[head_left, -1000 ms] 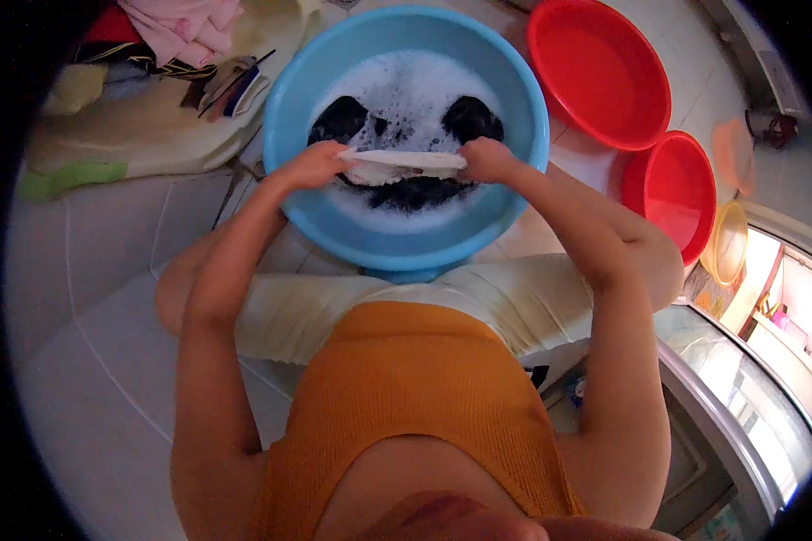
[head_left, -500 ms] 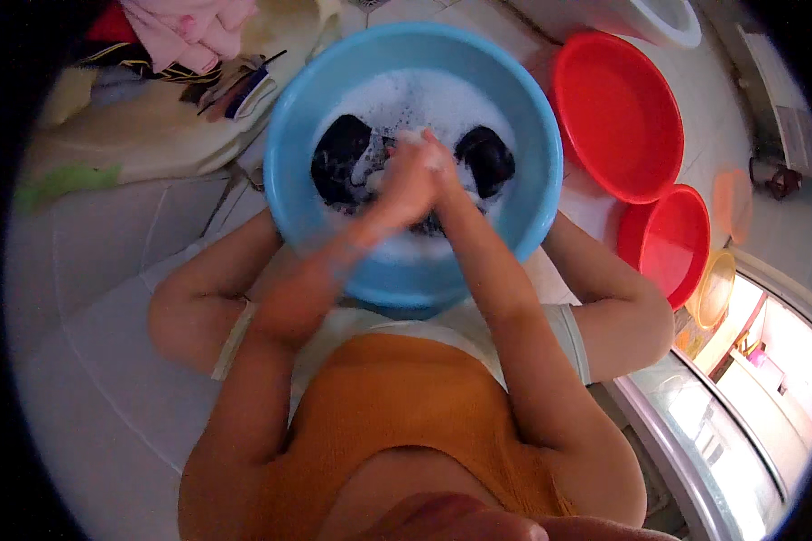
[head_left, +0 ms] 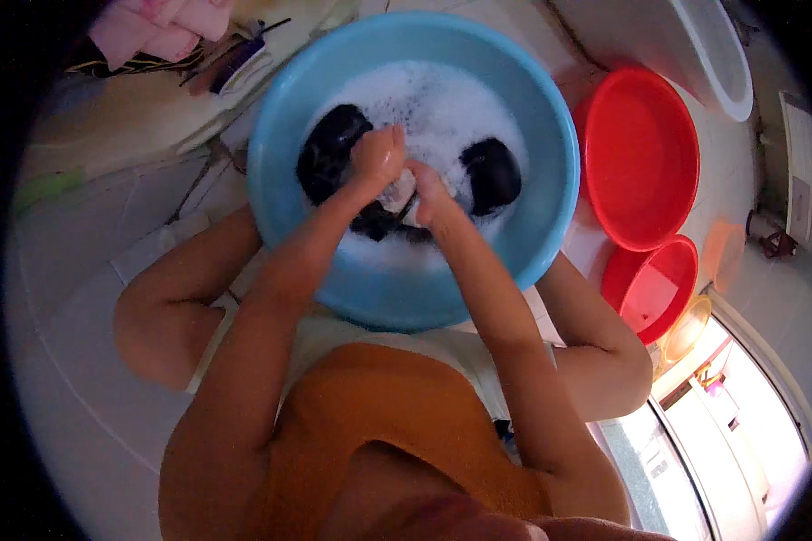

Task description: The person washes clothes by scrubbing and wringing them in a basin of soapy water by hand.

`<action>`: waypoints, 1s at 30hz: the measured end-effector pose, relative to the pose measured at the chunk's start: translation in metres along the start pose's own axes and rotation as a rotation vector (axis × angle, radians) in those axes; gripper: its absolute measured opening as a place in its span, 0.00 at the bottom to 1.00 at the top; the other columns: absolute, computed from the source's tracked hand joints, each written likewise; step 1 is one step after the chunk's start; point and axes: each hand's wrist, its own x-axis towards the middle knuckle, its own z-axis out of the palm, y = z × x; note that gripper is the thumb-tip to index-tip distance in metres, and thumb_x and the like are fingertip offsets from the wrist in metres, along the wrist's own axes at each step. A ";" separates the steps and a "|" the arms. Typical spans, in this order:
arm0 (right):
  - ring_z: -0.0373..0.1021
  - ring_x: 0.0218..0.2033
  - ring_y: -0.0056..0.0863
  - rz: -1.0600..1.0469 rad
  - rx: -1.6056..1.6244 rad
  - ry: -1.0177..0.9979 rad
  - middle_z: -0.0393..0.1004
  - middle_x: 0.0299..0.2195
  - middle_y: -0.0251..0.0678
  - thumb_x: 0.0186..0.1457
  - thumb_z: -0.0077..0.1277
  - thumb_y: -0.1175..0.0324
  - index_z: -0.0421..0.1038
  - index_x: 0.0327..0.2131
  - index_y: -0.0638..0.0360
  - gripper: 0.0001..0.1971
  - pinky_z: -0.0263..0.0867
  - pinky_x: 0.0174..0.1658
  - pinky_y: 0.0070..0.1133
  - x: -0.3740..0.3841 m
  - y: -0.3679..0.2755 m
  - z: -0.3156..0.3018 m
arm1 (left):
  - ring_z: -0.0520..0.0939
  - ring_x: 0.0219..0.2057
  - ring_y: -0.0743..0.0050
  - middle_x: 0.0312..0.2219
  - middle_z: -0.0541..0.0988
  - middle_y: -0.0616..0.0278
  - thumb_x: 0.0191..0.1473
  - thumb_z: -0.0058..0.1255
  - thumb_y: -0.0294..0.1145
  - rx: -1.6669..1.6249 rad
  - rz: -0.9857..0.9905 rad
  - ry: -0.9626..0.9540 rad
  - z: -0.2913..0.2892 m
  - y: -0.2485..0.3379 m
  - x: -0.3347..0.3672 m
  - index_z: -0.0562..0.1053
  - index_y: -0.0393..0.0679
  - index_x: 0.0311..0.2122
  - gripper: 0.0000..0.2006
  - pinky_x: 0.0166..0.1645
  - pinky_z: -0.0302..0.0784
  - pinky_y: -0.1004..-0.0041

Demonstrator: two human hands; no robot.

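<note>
A large light-blue basin stands between my legs, holding water and white suds. Dark wet fabric bulges out of the foam on the left, and another dark bulge rises on the right. Over the middle of the basin, my left hand is closed on a wet pale cloth. My right hand grips the same cloth a little lower and to the right. Dark fabric lies beneath both hands. Foam hides how the pieces join under the water.
Two red basins stand at the right, a yellowish one beyond them. A white tub is at the far right. Pink cloth and a brush-like object lie on a pale surface at far left.
My hands were pressed together and blurred over the basin; now they are apart, the left higher and further left, the right lower. The pale cloth shows more between them. The view has shifted slightly.
</note>
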 end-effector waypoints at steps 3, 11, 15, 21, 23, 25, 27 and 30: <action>0.67 0.36 0.30 -0.222 -0.256 0.056 0.70 0.34 0.36 0.48 0.41 0.62 0.67 0.36 0.56 0.13 0.62 0.40 0.28 0.011 -0.010 -0.036 | 0.74 0.31 0.50 0.28 0.75 0.52 0.45 0.41 0.40 -0.025 0.477 0.024 0.012 0.031 -0.034 0.73 0.42 0.25 0.13 0.36 0.67 0.58; 0.69 0.31 0.29 -0.106 -0.241 -0.015 0.70 0.34 0.40 0.48 0.44 0.57 0.67 0.33 0.62 0.17 0.65 0.34 0.25 -0.040 -0.034 -0.061 | 0.74 0.32 0.49 0.26 0.74 0.47 0.48 0.41 0.49 0.116 0.163 -0.671 -0.035 -0.023 0.030 0.72 0.42 0.28 0.19 0.38 0.67 0.62; 0.69 0.30 0.30 -0.301 -1.516 0.372 0.71 0.31 0.45 0.45 0.48 0.50 0.67 0.34 0.73 0.27 0.65 0.33 0.25 -0.034 -0.066 -0.095 | 0.72 0.34 0.50 0.29 0.72 0.49 0.37 0.55 0.39 0.144 0.657 -0.766 -0.073 -0.033 -0.001 0.71 0.41 0.31 0.15 0.38 0.67 0.61; 0.66 0.34 0.30 -0.111 -1.579 -0.185 0.70 0.32 0.42 0.36 0.55 0.48 0.64 0.41 0.71 0.35 0.60 0.39 0.23 -0.077 -0.070 -0.062 | 0.71 0.37 0.56 0.33 0.70 0.56 0.31 0.59 0.36 0.294 0.686 -0.910 -0.104 -0.051 0.021 0.70 0.39 0.29 0.18 0.41 0.65 0.65; 0.66 0.36 0.30 -0.015 -1.610 -0.250 0.70 0.33 0.42 0.35 0.56 0.50 0.63 0.41 0.71 0.35 0.60 0.41 0.22 -0.095 -0.079 -0.052 | 0.73 0.34 0.59 0.29 0.73 0.54 0.30 0.58 0.30 0.186 0.767 -0.757 -0.108 -0.049 0.030 0.70 0.37 0.31 0.18 0.35 0.66 0.69; 0.65 0.37 0.30 -0.200 -1.491 -0.300 0.69 0.36 0.42 0.37 0.55 0.55 0.61 0.44 0.70 0.33 0.60 0.41 0.22 -0.093 -0.080 -0.059 | 0.73 0.34 0.63 0.29 0.73 0.56 0.31 0.56 0.30 -0.211 0.520 -0.747 -0.090 -0.055 0.032 0.70 0.37 0.32 0.17 0.35 0.66 0.71; 0.66 0.37 0.30 -0.280 -0.947 -0.305 0.69 0.37 0.40 0.39 0.54 0.57 0.62 0.44 0.67 0.30 0.60 0.42 0.22 -0.084 -0.075 -0.051 | 0.72 0.35 0.71 0.29 0.73 0.58 0.36 0.51 0.29 -0.863 0.225 -0.529 -0.079 -0.044 0.026 0.68 0.37 0.34 0.16 0.36 0.66 0.71; 0.66 0.38 0.30 -0.315 0.014 -0.140 0.70 0.36 0.36 0.45 0.47 0.61 0.63 0.43 0.62 0.22 0.60 0.42 0.23 -0.040 -0.055 -0.051 | 0.72 0.36 0.58 0.31 0.73 0.53 0.38 0.51 0.31 -0.579 0.183 -0.282 -0.044 0.045 -0.024 0.66 0.35 0.35 0.17 0.40 0.66 0.67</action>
